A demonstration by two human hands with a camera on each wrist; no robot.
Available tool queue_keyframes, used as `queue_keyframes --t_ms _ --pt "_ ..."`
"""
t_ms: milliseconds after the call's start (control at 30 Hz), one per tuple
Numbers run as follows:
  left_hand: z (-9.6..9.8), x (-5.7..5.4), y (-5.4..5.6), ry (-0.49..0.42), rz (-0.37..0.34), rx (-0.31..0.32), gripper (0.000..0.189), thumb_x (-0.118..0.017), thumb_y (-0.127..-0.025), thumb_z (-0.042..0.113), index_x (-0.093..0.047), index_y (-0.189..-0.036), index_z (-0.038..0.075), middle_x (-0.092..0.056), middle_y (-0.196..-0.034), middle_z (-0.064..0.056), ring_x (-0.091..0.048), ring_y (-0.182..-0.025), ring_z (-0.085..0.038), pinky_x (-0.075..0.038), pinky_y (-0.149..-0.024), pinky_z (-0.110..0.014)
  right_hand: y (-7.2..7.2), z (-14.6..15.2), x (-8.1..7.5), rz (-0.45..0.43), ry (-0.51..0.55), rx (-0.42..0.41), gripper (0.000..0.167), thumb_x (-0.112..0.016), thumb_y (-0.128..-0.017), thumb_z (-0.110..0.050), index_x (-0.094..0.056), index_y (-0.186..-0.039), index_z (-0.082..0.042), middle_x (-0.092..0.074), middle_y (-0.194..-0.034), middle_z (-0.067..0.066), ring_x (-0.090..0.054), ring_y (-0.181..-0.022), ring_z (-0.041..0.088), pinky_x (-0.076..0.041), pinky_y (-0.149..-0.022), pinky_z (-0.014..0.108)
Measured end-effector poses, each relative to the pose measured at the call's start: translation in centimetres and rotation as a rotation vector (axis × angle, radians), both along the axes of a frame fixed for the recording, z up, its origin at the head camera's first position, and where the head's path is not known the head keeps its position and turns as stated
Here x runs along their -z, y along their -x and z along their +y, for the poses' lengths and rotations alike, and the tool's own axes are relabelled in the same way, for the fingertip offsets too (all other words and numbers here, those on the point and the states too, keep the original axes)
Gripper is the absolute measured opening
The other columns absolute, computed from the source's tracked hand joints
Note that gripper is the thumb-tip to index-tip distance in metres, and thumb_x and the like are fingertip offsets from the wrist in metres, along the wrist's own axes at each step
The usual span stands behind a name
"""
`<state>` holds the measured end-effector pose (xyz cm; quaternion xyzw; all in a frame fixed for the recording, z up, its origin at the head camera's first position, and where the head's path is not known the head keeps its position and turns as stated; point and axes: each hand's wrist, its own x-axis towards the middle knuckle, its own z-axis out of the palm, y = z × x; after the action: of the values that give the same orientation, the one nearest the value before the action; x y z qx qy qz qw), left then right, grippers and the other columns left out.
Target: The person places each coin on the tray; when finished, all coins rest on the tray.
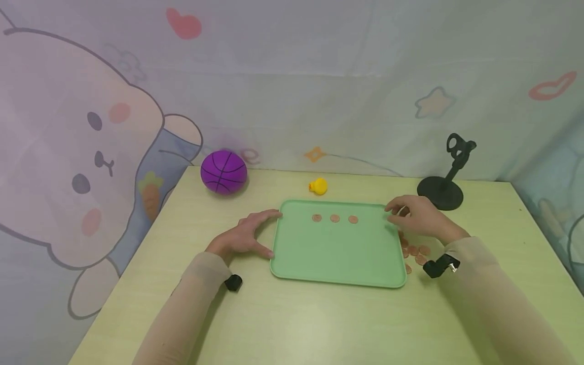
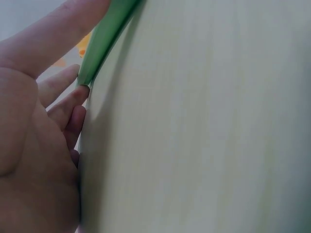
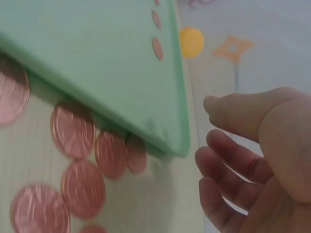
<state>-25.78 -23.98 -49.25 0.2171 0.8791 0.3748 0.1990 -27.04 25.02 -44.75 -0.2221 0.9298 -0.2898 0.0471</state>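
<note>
A light green tray (image 1: 337,256) lies on the table, with 3 copper-coloured coins (image 1: 335,218) in a row near its far edge. My left hand (image 1: 242,235) is at the tray's left side, thumb and fingers spread, fingertips at the rim. Over the tray's far right corner is my right hand (image 1: 417,215), its fingers loosely bent. The right wrist view shows a gap between thumb and fingers and no coin there. Several more coins (image 3: 82,189) lie loose on the table along the tray's right edge, some partly under its rim.
A purple ball (image 1: 223,172) sits at the back left of the table (image 1: 328,324). Behind the tray is a small yellow toy (image 1: 320,186). A black stand (image 1: 440,193) with a round base stands at the back right, close beyond my right hand. A printed cloth hangs behind.
</note>
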Motion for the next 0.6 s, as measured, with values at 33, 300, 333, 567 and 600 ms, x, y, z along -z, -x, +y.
queue_keyframes --t_ms 33,300,333,567,600 --pt "0.0 0.0 0.0 0.000 0.001 0.001 0.110 -0.099 -0.067 0.041 -0.040 -0.161 0.038 -0.027 -0.172 0.004 -0.018 -0.156 -0.034 -0.011 -0.123 -0.068 -0.1 0.4 0.0 0.006 -0.005 0.004 0.023 -0.076 -0.097 -0.014 -0.075 -0.117 -0.003 -0.073 -0.099 0.005 -0.070 -0.090 0.022 -0.057 -0.078 0.038" --pt "-0.1 0.0 -0.1 0.009 0.002 0.001 0.111 -0.099 -0.067 0.044 -0.039 -0.161 0.040 -0.026 -0.172 0.005 -0.018 -0.157 -0.034 -0.011 -0.123 -0.068 -0.7 2.9 0.2 0.015 -0.034 0.018 0.020 -0.076 -0.096 -0.013 -0.076 -0.114 -0.004 -0.073 -0.099 0.004 -0.071 -0.091 0.024 -0.057 -0.079 0.039" --pt "-0.1 0.0 -0.1 0.008 0.003 0.002 0.111 -0.099 -0.067 0.044 -0.039 -0.161 0.039 -0.025 -0.173 0.004 -0.018 -0.157 -0.034 -0.011 -0.123 -0.068 -0.8 3.1 0.2 0.012 -0.037 0.018 0.020 -0.077 -0.096 -0.013 -0.076 -0.114 -0.004 -0.073 -0.099 0.004 -0.071 -0.091 0.024 -0.057 -0.079 0.038" --pt "0.0 -0.1 -0.1 -0.008 -0.004 0.005 0.110 -0.099 -0.068 0.041 -0.040 -0.161 0.036 -0.026 -0.173 0.003 -0.016 -0.157 -0.035 -0.010 -0.123 -0.069 -0.9 3.9 1.5 -0.046 -0.039 0.007 0.018 -0.077 -0.093 -0.009 -0.076 -0.111 -0.006 -0.073 -0.096 0.001 -0.069 -0.088 0.019 -0.056 -0.079 0.037" --pt "0.0 -0.2 -0.1 -0.008 -0.004 0.006 0.110 -0.099 -0.068 0.041 -0.040 -0.161 0.036 -0.026 -0.173 0.003 -0.016 -0.157 -0.035 -0.010 -0.123 -0.069 -0.9 4.0 1.8 -0.059 -0.037 0.005 0.018 -0.076 -0.093 -0.008 -0.076 -0.111 -0.007 -0.072 -0.096 0.000 -0.068 -0.088 0.018 -0.056 -0.078 0.036"
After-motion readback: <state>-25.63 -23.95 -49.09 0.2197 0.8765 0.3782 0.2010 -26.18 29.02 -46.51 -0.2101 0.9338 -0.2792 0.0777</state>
